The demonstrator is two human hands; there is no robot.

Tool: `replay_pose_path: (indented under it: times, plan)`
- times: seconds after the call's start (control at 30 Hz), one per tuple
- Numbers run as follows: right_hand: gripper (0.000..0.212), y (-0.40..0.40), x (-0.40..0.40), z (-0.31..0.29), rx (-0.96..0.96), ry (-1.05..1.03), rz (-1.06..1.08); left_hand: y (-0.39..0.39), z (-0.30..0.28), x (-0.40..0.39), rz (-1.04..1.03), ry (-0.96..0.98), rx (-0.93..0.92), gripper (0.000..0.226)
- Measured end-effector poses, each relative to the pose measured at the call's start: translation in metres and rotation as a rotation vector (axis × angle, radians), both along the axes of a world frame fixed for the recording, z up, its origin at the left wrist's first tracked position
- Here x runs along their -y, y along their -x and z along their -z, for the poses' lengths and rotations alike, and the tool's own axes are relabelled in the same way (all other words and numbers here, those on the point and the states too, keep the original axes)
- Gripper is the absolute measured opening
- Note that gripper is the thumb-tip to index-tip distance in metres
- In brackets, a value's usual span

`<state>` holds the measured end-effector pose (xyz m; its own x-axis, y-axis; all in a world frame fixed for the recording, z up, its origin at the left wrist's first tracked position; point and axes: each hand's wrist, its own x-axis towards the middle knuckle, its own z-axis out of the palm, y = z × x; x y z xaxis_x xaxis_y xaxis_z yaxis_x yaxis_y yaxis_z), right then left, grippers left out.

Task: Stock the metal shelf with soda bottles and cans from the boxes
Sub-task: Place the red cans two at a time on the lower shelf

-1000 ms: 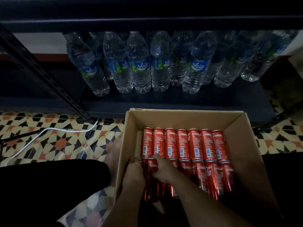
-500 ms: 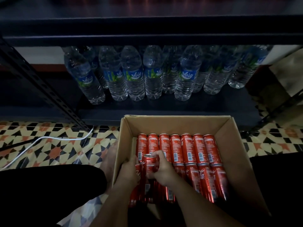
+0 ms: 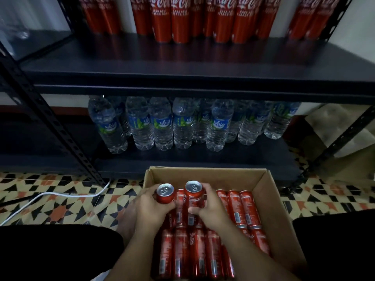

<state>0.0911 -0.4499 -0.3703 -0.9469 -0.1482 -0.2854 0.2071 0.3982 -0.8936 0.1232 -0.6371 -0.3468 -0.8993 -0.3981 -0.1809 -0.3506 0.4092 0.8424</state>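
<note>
An open cardboard box (image 3: 269, 201) sits on the floor in front of a black metal shelf (image 3: 182, 63). It holds several red soda cans (image 3: 196, 252) lying on their sides. My left hand (image 3: 150, 209) grips one red can (image 3: 165, 193) upright above the box. Beside it, my right hand (image 3: 211, 209) grips a second red can (image 3: 193, 194), also upright. Several tall red cans (image 3: 203, 19) stand on the upper shelf board. Several water bottles (image 3: 182, 122) fill the lower board.
A slotted black shelf post (image 3: 50, 122) slants down at the left, another (image 3: 332, 147) at the right. A white cable (image 3: 60, 196) runs over the patterned tile floor (image 3: 60, 207). My dark-clothed knees (image 3: 50, 252) flank the box.
Both hands have lifted a can each out of the box, where before they were reaching among the lying cans. The view has tilted up, bringing the upper shelf of red cans into sight.
</note>
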Motion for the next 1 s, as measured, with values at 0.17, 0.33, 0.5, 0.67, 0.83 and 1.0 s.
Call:
replay_pose_path:
  times: [0.17, 0.33, 0.5, 0.67, 0.83, 1.0]
  plan:
    - [0.073, 0.033, -0.008, -0.058, -0.102, 0.092, -0.008, 0.026, -0.053, 0.001, -0.044, -0.049, -0.263, 0.053]
    - [0.078, 0.063, -0.011, -0.122, -0.286, 0.115, -0.010, 0.045, -0.136, -0.004, -0.030, -0.069, -0.527, 0.040]
    - [0.072, 0.077, -0.011, -0.195, -0.454, 0.192, -0.032, 0.065, -0.213, -0.002, -0.004, -0.033, -0.708, 0.035]
    - [0.070, 0.089, -0.010, -0.263, -0.621, 0.257, -0.028, 0.086, -0.275, -0.002, 0.031, -0.038, -0.845, 0.035]
    - [0.072, 0.107, -0.008, -0.320, -0.759, 0.289, -0.018, 0.109, -0.318, 0.002, 0.019, -0.028, -0.913, 0.036]
    - [0.076, 0.132, -0.003, -0.352, -0.813, 0.305, -0.018, 0.139, -0.337, 0.006, 0.006, -0.033, -0.922, 0.046]
